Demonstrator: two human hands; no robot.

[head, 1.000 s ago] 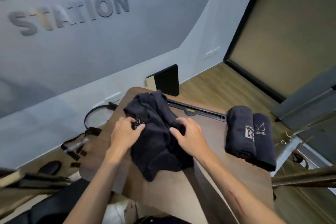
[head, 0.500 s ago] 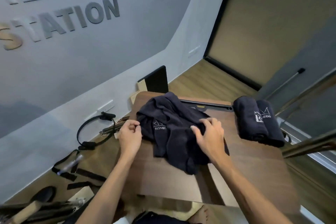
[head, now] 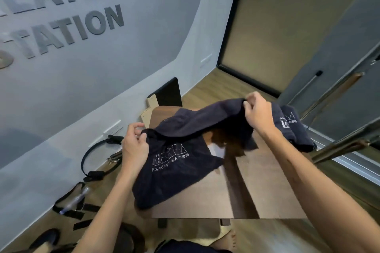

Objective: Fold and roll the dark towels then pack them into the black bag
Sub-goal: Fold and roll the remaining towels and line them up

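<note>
**A:** Item one, wall lettering [head: 61,6]?
**B:** Cut by the left and top edges; only "LATES" and "TATION" read whole.

**A:** Dark towel [head: 185,150], printed logo?
**B:** Creased and smeared. "Powered by" is half guessable, the rest unreadable.

**A:** Rolled towels [head: 296,129] at the counter's [head: 267,191] far right?
**B:** Partly behind the right hand [head: 258,113] and the lifted cloth; count uncertain, print cut short.

**A:** Each hand's grip?
**B:** The left hand's [head: 133,146] fingertips sink into the folds, and the right hand's fingertips are likewise buried in the hem.

**A:** Bottom edge?
**B:** A dark fabric shape [head: 185,247], cropped, unidentifiable. The floor straps [head: 70,205] at left are blurred.
</note>
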